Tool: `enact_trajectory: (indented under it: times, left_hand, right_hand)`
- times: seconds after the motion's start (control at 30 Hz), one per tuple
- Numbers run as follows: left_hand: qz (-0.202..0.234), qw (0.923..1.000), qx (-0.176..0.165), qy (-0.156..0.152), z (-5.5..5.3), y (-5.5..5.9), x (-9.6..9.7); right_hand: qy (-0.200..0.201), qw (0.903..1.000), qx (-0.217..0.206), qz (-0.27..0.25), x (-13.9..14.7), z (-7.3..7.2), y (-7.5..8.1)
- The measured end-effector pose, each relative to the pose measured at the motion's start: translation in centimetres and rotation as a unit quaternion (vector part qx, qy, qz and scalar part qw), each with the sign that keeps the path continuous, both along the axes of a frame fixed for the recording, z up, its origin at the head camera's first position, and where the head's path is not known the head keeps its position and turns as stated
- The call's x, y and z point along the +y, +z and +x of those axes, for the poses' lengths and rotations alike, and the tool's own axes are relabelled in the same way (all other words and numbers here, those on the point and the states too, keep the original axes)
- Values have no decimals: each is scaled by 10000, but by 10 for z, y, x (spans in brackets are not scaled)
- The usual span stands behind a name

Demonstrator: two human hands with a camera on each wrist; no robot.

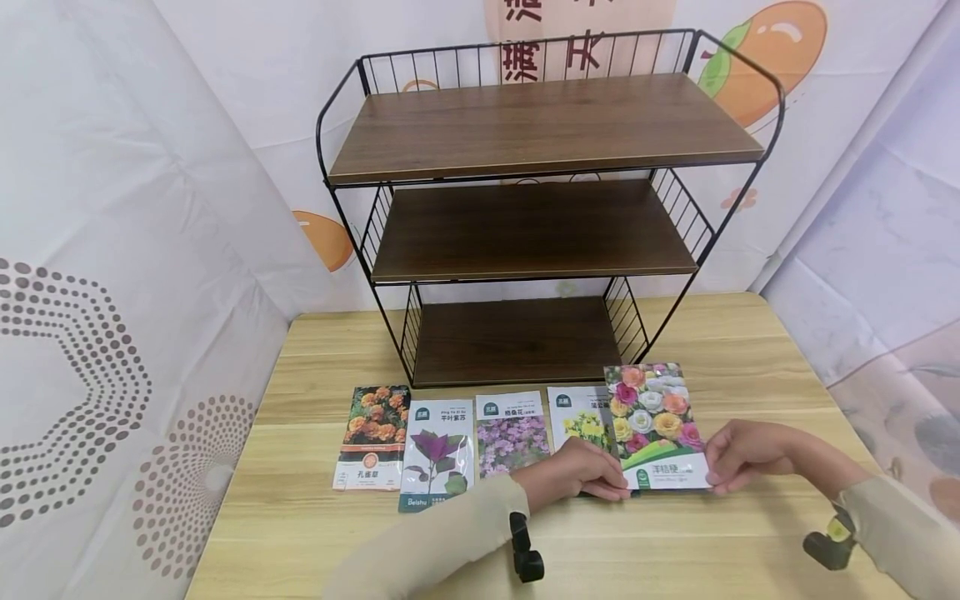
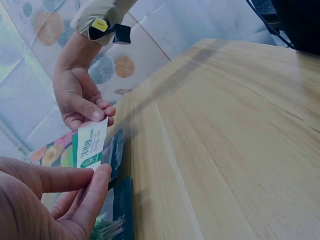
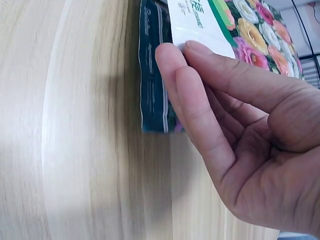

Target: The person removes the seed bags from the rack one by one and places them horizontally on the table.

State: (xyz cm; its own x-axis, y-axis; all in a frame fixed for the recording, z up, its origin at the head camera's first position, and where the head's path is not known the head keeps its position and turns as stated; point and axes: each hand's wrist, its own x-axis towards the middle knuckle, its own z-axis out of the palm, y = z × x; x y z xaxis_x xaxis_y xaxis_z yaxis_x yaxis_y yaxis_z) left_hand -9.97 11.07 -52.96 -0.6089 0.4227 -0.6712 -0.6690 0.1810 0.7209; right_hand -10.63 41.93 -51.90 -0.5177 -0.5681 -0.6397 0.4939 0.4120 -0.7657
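Observation:
Both hands hold a flower seed packet (image 1: 654,417) printed with multicoloured blooms, tilted up at the right end of a row. My left hand (image 1: 572,472) pinches its lower left corner between thumb and fingers. At the lower right corner, the thumb and fingers of my right hand (image 1: 750,454) pinch the edge. Under it, a dark teal packet edge (image 3: 152,95) shows in the right wrist view. Beside it lies a yellow-flower packet (image 1: 585,417), partly hidden by the left hand and the held packet.
Further left on the wooden table (image 1: 315,542) lie a purple-flower packet (image 1: 513,437), a purple-leaf packet (image 1: 437,454) and an orange marigold packet (image 1: 373,433). A three-tier shelf (image 1: 536,229) with black wire sides stands just behind the row. Printed cloth hangs around the table.

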Motion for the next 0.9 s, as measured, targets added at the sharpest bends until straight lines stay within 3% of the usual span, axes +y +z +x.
enact_trajectory:
  times: [0.6,0.9]
  left_hand:
    - [-31,9992,-47,387,-4,3,42]
    - [76,9978,-57,656,-5,3,60]
  right_hand:
    - [27,9992,-210,-353,47,-1,-10]
    - [16,9989,-386,-258,66,-8,-9]
